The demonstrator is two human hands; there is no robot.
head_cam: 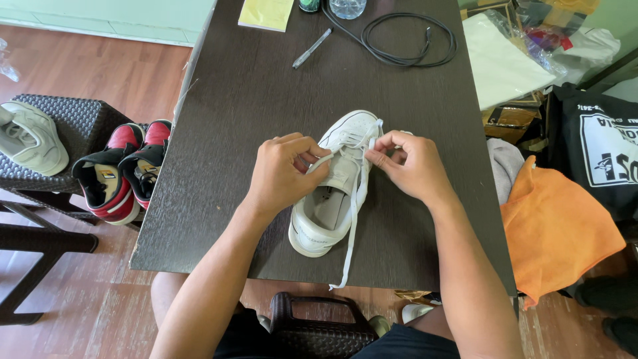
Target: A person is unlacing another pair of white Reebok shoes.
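Observation:
A white sneaker (332, 213) lies on the dark wooden table (252, 100), toe pointing away from me. My left hand (282, 173) rests on the shoe's left side and pinches a strand of white lace near the tongue. My right hand (409, 163) pinches the lace at the upper right eyelets. A loose white lace (351, 233) trails from the shoe down over the table's near edge.
At the table's far end lie a grey pen (311, 48), a coiled black cable (405, 40), a yellow notepad (266, 13) and a clear bottle (347, 6). Left, a wicker stool (80, 123) holds red-and-black sneakers (123, 169) and a pale sneaker (30, 136). Orange cloth (555, 229) lies right.

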